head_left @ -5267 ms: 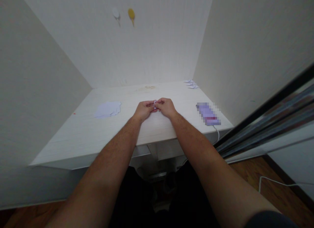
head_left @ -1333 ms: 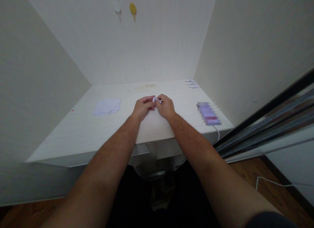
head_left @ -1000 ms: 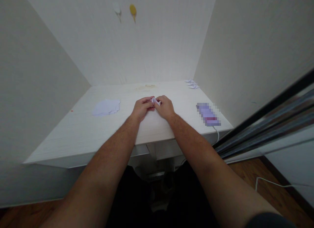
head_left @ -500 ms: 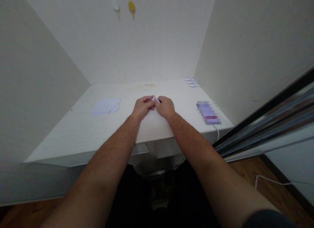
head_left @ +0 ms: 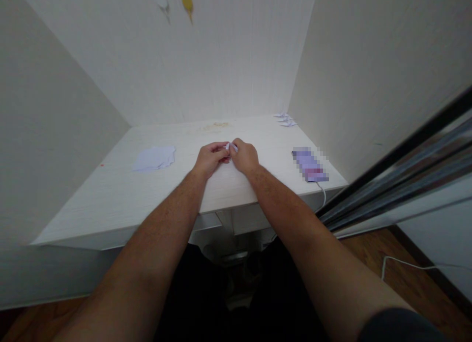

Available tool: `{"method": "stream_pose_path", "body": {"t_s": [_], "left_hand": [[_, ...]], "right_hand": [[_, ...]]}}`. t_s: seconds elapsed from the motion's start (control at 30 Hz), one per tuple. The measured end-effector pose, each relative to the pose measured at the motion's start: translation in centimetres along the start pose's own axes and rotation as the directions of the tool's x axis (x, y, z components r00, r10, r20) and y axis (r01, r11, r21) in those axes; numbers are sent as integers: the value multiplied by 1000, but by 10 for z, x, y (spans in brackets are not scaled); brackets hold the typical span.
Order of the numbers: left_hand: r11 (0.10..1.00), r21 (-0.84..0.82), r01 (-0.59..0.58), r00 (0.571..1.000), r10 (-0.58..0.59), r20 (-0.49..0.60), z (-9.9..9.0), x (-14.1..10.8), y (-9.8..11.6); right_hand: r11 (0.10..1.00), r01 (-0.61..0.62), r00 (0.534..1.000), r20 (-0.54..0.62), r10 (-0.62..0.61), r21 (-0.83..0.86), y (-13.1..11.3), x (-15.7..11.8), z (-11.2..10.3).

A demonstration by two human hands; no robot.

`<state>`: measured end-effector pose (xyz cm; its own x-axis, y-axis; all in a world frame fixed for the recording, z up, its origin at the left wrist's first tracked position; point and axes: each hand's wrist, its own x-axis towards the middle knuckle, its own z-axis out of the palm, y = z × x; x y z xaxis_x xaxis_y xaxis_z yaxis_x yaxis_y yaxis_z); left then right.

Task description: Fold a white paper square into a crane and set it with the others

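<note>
A small folded piece of white paper [head_left: 232, 146] is pinched between my two hands, over the middle of the white desk. My left hand [head_left: 211, 157] grips its left side, with thumb and fingers closed together. From the other side my right hand [head_left: 245, 155] holds it, fingers curled round and the thumb against it. Much of the paper is hidden by the fingers, so its exact shape does not show. To the left lies a loose stack of white paper sheets [head_left: 154, 158]. Several small folded paper pieces [head_left: 285, 119] sit in the far right corner.
A phone-like object [head_left: 309, 165], blurred out, lies at the desk's right with a white cable [head_left: 324, 194] hanging off the front edge. Walls enclose the white desk [head_left: 110, 194] at left, back and right. A yellow hook [head_left: 187, 2] and a white one are on the back wall.
The whole view has shifted slightly, so everything sits a little further left and up. Both hands keep hold of the folded paper, with the right thumb and fingers slightly moved over it.
</note>
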<state>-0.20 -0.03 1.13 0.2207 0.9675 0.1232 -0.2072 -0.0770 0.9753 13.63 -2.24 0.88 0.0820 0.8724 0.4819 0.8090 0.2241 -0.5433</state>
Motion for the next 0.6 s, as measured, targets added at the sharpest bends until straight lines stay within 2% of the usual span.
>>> {"method": "stream_pose_path", "body": {"t_s": [0.13, 0.3, 0.47, 0.6], "left_hand": [[1000, -14, 5, 1000, -5, 11, 0, -1, 2], [1000, -12, 18, 1000, -18, -1, 1, -2, 4], [1000, -4, 31, 999, -31, -10, 1, -3, 6], [1000, -2, 26, 999, -26, -21, 0, -3, 6]], "right_hand": [[997, -37, 999, -23, 38, 75, 4, 3, 4], [963, -40, 999, -10, 45, 268, 15, 9, 7], [881, -84, 991, 133, 24, 466, 22, 12, 3], [850, -162, 969, 245, 40, 501, 23, 13, 0]]}}
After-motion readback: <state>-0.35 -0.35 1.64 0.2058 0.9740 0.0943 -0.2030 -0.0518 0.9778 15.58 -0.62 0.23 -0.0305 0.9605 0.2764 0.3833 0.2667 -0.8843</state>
